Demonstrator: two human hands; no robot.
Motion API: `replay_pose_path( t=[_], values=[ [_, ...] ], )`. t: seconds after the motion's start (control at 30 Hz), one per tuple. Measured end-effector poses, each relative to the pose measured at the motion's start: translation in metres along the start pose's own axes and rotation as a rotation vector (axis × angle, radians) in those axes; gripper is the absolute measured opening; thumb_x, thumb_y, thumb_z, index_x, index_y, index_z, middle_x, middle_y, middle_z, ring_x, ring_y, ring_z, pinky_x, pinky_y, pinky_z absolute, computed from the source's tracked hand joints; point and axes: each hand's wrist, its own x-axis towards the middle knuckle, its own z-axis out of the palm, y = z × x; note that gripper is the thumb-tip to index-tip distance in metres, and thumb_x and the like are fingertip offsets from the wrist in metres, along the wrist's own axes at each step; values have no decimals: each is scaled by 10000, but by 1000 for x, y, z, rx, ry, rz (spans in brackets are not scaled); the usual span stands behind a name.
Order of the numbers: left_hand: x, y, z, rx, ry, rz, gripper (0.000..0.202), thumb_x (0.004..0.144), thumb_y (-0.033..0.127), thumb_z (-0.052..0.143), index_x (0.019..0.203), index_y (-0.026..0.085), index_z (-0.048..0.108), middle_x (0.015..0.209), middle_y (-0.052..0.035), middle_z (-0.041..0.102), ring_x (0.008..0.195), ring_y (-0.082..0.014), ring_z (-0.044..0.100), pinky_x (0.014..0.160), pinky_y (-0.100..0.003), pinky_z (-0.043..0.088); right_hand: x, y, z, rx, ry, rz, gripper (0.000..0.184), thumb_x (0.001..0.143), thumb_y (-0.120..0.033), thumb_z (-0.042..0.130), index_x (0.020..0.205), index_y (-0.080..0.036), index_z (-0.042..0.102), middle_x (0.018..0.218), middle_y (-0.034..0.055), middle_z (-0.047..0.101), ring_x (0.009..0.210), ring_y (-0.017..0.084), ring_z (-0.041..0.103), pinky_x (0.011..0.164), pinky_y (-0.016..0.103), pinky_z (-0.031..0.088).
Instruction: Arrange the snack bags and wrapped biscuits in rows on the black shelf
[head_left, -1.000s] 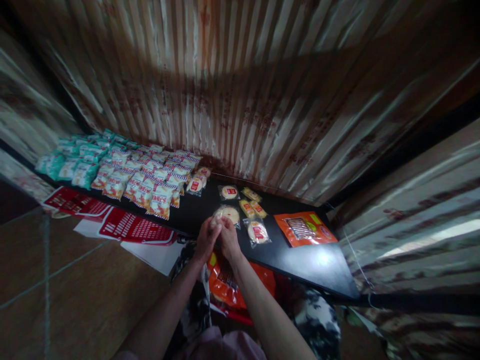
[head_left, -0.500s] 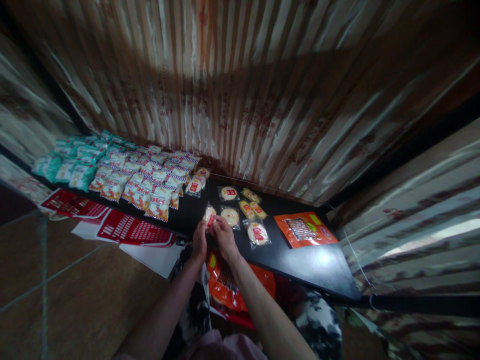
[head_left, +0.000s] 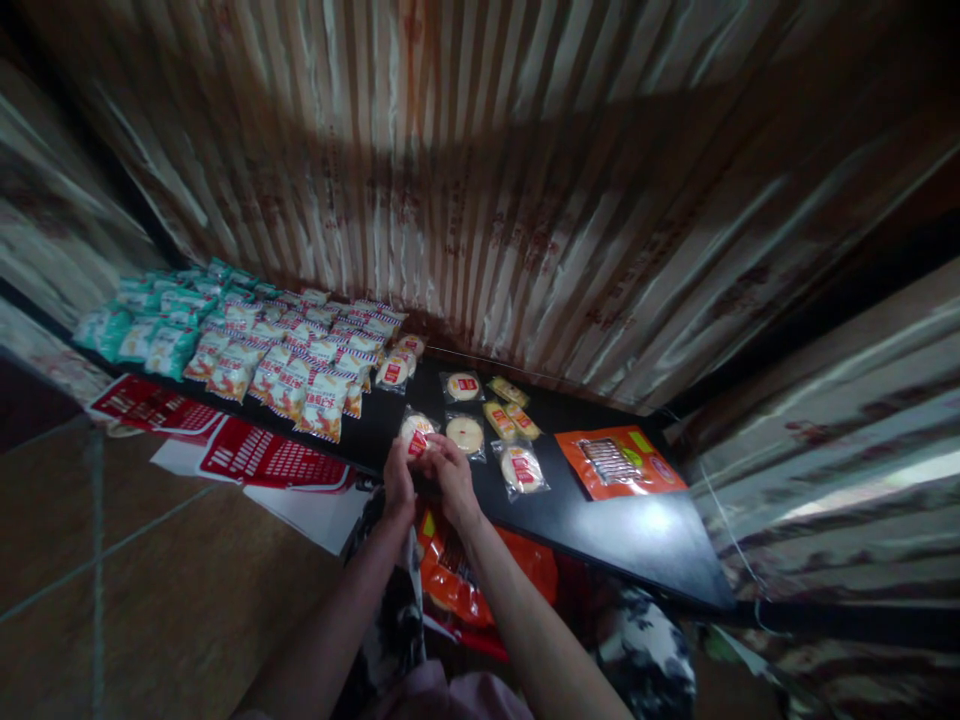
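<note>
Between my left hand (head_left: 400, 480) and my right hand (head_left: 450, 475) is a round rice cracker in a clear wrapper (head_left: 417, 432) with a red label, its face tilted up toward me. Both hands grip its near edge, close to the front of the black shelf (head_left: 630, 530). Just right of it lie a wrapped cracker showing its plain side (head_left: 465, 435), another with a red label (head_left: 521, 468), and a third farther back (head_left: 462, 386). A few more round crackers (head_left: 394, 372) lie overlapped to the left.
White snack bags (head_left: 281, 380) and green snack bags (head_left: 169, 345) fill the shelf's left. Yellow packets (head_left: 510, 420) and an orange bag (head_left: 619, 462) lie to the right. Another orange bag (head_left: 487, 575) is below, by my legs. Red basket-shaped sheets (head_left: 270, 455) hang under the front edge.
The wrapped rice cracker in my hands has turned from nearly edge-on to showing its labelled face. The camera view has shifted slightly.
</note>
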Motion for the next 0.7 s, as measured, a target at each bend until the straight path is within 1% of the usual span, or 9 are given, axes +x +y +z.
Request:
replay_pose_path(
  t=[0.1,0.2,0.3,0.37,0.5,0.57,0.63,0.7],
  values=[
    [6,0,-3,45,0,38,538,780,673,386,775,170,576,694,-36,628,629,-167,597,617,-301,493,0,-4,1,40,-1,51,342,554,-260,654,889,-191,660,648,-44,623,531,86,550,507,203,424],
    [15,3,-5,105,21,97,506,775,660,410,767,180,569,694,-31,615,646,-171,584,629,-303,484,3,-6,4,132,-30,100,351,539,-255,694,882,-189,662,647,-39,634,488,71,530,493,203,428],
    [25,4,-5,143,71,133,497,782,653,396,734,188,564,696,-34,609,669,-176,579,660,-312,477,8,-6,9,163,-73,155,359,542,-251,724,890,-187,665,642,-21,653,470,77,534,486,215,445],
    [34,5,-4,171,105,153,472,805,620,385,730,192,570,721,-41,620,703,-182,588,686,-317,477,12,-5,13,167,-93,174,351,548,-246,732,888,-185,669,647,-6,668,486,95,557,500,234,469],
    [48,6,0,217,136,203,402,851,525,369,724,199,567,730,-39,626,731,-185,600,700,-319,485,22,-4,23,188,-97,133,332,546,-239,735,867,-185,672,667,3,688,579,131,620,600,274,519],
    [53,7,1,248,167,233,372,863,486,366,739,200,570,746,-41,634,743,-188,606,718,-327,490,28,-6,26,183,-95,106,330,548,-242,723,870,-183,678,691,13,700,639,148,645,635,278,517],
    [56,8,1,266,202,240,349,863,465,374,799,193,583,801,-54,652,781,-199,618,748,-341,493,32,-7,29,130,-81,83,329,557,-244,704,879,-182,690,685,13,701,663,148,645,619,255,493],
    [57,8,-1,260,211,229,350,855,466,385,862,181,589,855,-71,664,817,-211,628,769,-352,494,36,-7,29,41,-62,54,333,570,-241,680,897,-186,702,660,1,692,654,137,628,574,223,452]
  ],
)
